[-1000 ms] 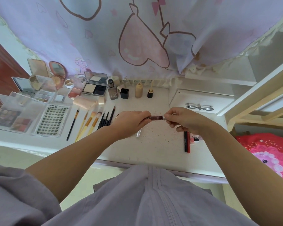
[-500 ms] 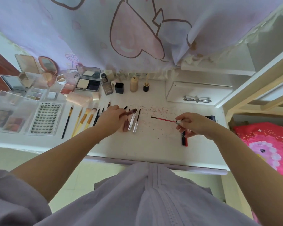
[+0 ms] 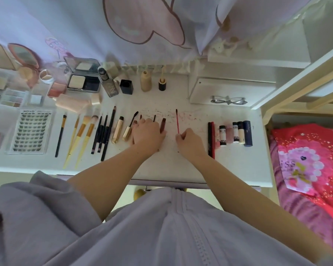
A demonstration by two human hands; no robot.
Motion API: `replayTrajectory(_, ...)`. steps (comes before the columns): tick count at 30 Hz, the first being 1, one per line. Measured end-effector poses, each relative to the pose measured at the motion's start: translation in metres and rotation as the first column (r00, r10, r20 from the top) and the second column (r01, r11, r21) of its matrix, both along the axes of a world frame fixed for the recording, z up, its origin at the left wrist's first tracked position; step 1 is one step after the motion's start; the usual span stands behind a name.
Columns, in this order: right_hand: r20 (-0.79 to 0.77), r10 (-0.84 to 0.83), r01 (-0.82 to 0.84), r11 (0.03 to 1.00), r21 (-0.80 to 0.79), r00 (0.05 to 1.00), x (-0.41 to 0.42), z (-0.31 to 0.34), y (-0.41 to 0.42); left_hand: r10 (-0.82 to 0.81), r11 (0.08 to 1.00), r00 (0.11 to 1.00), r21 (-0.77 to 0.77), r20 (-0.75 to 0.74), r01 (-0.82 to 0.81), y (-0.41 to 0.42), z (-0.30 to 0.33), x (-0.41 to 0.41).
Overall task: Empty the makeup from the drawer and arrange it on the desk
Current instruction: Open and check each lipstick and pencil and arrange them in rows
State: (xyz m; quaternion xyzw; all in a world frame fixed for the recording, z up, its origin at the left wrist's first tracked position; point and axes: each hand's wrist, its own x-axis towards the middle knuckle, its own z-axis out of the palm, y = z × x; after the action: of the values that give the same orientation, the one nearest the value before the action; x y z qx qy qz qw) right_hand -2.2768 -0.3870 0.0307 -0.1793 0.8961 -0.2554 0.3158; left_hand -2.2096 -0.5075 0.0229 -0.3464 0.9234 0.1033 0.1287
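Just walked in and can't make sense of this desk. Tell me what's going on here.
A person is laying makeup out in a row on the white desk. The right hand pinches the end of a thin red applicator wand, which points away across the desk. The left hand rests on a dark red tube among other wands and tubes. Brushes, gold tubes and palettes lie to the left, and small lipstick tubes sit to the right.
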Motion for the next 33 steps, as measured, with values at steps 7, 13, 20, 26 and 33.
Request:
replayTrajectory(7,-0.008,0.137,-0.136,0.987,0.086,0.991,0.009,-0.018,-0.029,-0.015,0.998,0.999,-0.063,-0.030,0.013,-0.007,-0.015,-0.002)
replayTrajectory(13,-0.058,0.239,-0.230,0.964,0.133,0.969,0.013,-0.024,-0.038,-0.006,0.998,0.999,-0.061,-0.034,0.004,-0.014,-0.023,0.002)
replayTrajectory(20,-0.117,0.164,-0.153,0.983,0.099,0.979,-0.036,-0.005,-0.011,-0.056,0.998,0.980,-0.043,-0.189,0.048,-0.001,-0.002,-0.011)
replayTrajectory(26,-0.142,0.155,-0.127,0.974,0.188,0.978,-0.113,0.013,0.026,-0.197,0.952,0.952,0.187,-0.234,0.243,0.066,0.002,-0.063)
replayTrajectory(33,-0.053,0.262,-0.239,0.933,0.270,0.964,-0.130,0.004,0.026,-0.122,0.980,0.991,0.151,-0.059,0.129,0.107,-0.021,-0.094)
